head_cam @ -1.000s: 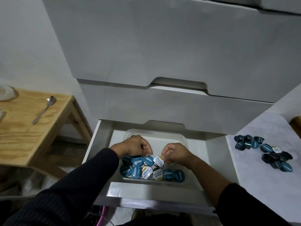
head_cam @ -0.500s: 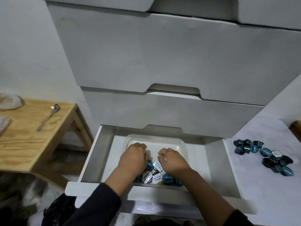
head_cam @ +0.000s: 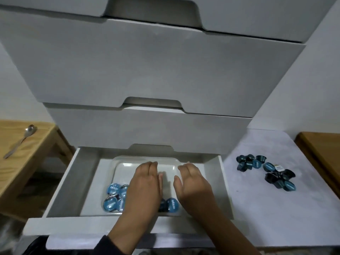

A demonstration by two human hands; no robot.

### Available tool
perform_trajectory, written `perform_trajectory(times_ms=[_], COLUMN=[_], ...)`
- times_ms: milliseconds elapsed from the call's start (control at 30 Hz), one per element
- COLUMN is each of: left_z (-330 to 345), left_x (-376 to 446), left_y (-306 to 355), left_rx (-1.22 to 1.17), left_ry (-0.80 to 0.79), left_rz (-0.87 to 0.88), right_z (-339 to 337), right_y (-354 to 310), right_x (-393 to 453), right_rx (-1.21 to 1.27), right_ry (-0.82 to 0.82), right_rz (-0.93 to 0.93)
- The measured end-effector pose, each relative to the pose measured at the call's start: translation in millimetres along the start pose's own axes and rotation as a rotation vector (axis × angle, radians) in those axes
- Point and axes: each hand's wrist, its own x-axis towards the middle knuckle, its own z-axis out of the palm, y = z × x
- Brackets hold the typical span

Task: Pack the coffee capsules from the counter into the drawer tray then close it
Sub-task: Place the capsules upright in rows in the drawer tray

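Blue foil-topped coffee capsules point(head_cam: 112, 199) are seen in the clear plastic tray point(head_cam: 127, 163) of the open white drawer point(head_cam: 60, 183), partly hidden beneath the left hand point(head_cam: 145, 183) and right hand point(head_cam: 193, 183), held flat with fingers straight; more dark capsules point(head_cam: 265, 170) are left on the white counter point(head_cam: 257, 208).

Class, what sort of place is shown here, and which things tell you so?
Probably a home kitchen or pantry corner: a white drawer unit, blue coffee capsules on a white counter, and a metal spoon on a wooden table.

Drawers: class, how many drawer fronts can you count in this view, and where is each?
4. The open drawer at the bottom holds the tray; three closed fronts stack above it: one, a taller one, and one cropped at the top.
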Motion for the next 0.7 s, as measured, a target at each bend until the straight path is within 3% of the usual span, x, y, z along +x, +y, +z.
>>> perform_trajectory(times_ms=[167, 233, 533, 600, 700], left_z=[23, 39, 114, 136, 168], left_x=[5, 6, 15, 20, 31], left_y=[71, 106, 259, 279, 304], left_rx=[-0.106, -0.143, -0.306, -0.323, -0.354], left_ry=[0.044, 0.089, -0.03, -0.09, -0.228], left_rz=[0.065, 0.105, 0.166, 0.152, 0.093], right_z=[-24, -30, -29, -30, -22], right_y=[76, 115, 285, 307, 334], right_x=[-15, -30, -118, -134, -152], right_rx=[-0.097, -0.122, -0.184, -0.093, 0.148], right_ry=[0.186, 0.172, 0.015, -0.048, -0.133], right_rz=[0.015, -0.017, 0.032, 0.115, 0.397])
